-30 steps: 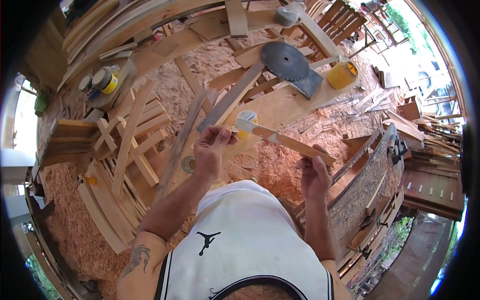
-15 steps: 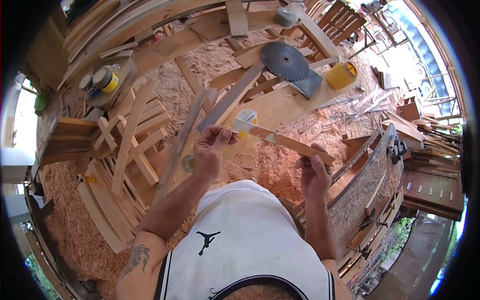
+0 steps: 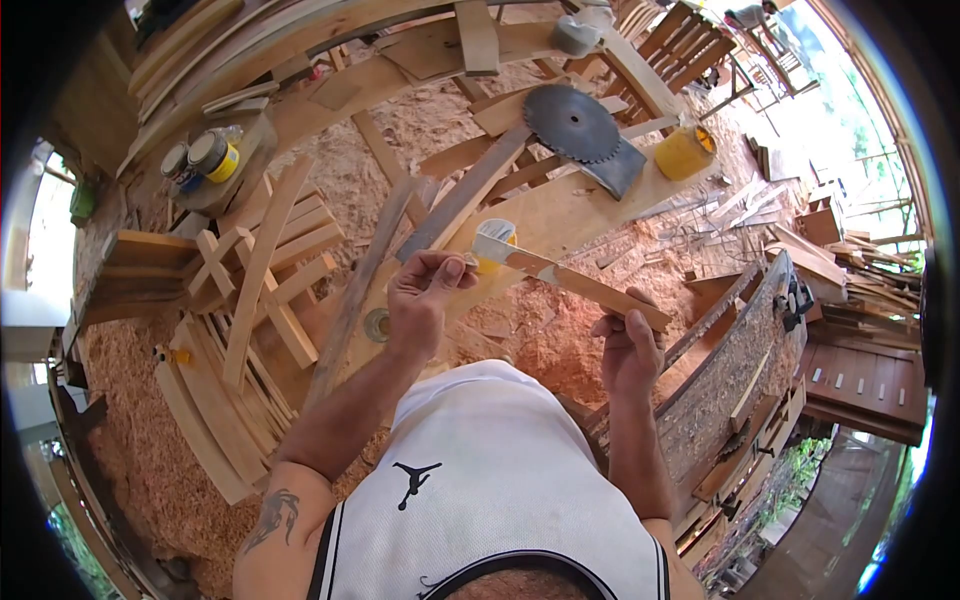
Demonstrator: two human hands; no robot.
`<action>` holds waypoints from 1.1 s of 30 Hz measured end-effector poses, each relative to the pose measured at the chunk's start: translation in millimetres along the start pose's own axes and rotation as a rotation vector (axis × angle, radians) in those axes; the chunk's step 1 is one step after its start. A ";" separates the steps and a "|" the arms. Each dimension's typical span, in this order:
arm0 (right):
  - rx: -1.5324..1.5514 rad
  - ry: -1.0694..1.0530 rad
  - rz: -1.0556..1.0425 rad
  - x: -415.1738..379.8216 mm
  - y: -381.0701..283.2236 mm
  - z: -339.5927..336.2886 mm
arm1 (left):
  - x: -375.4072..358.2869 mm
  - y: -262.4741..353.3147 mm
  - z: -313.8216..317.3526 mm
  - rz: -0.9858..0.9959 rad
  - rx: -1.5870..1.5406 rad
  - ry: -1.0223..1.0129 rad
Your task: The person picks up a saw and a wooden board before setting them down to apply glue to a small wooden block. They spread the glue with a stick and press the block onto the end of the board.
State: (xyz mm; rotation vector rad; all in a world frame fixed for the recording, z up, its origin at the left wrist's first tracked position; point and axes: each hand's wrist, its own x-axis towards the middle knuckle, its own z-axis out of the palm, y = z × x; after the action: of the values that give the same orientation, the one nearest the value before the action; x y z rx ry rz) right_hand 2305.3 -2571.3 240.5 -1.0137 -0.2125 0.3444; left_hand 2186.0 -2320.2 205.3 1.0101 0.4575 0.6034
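My right hand grips the near end of a thin wooden slat that points up and left, its far end coated white. My left hand is raised beside that white end, fingers pinched on a small thin applicator touching the slat's tip. Just behind the tip, a small white and yellow pot stands on a broad plank.
A circular saw blade and a yellow can lie on boards farther back. Cans sit on a stump at left. Stacked slats and sawdust cover the floor. A workbench stands at right.
My left hand's pinched fingers have shifted slightly along the white tip of the slat. The right hand and slat stay nearly still.
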 end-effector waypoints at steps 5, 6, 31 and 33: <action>-0.007 0.008 0.013 -0.6 0.5 -0.1 | 0.0 -2.8 -1.9 0.002 0.013 0.000; -0.006 0.015 0.012 -0.2 0.7 -0.5 | -0.1 -2.6 -1.6 0.005 0.011 -0.002; -0.034 0.005 -0.001 -9.8 -0.5 3.4 | 1.3 -3.7 -1.2 0.040 0.001 0.017; -0.021 0.010 -0.009 -10.3 -1.2 3.6 | 0.8 -2.4 -0.7 0.024 -0.007 0.027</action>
State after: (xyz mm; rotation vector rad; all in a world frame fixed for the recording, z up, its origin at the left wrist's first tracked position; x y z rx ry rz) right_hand 2294.8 -2572.9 243.2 -1.0346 -0.2118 0.3298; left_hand 2186.8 -2320.2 202.7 1.0028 0.4675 0.6408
